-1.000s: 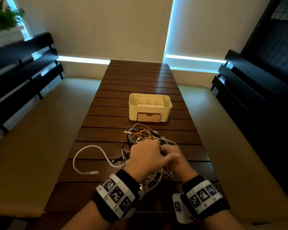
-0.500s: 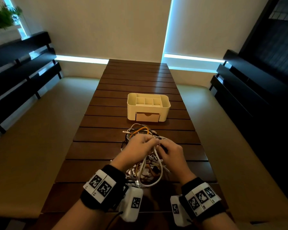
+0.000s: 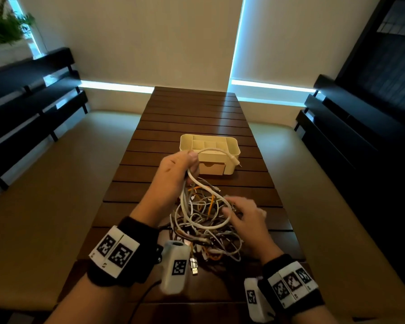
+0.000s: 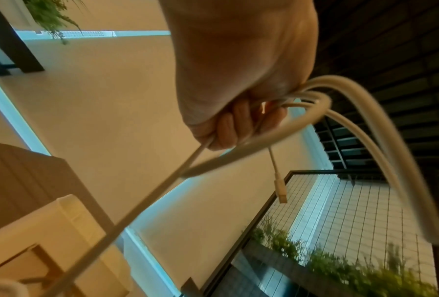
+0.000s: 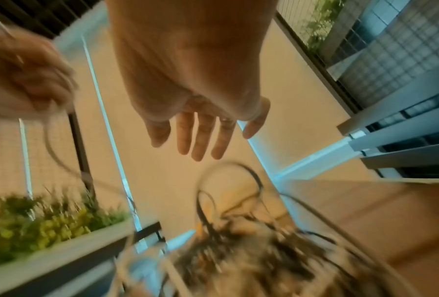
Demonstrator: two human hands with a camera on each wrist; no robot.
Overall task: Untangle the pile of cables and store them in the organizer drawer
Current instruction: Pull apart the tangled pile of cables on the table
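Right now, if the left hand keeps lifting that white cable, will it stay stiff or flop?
Probably flop: the white cable droops in loops below the left hand. It looks light, its plug end dangling free. It likely drags the pile, since its loop still runs through it.

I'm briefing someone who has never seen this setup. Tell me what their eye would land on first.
First, the left hand, raised above the table and gripping a thick white cable whose plug end arcs toward the cream organizer. Next, the tangled pile of cables of white, orange and dark strands at the near end of the table, with the right hand spread open over its right side. The organizer's drawer looks closed.
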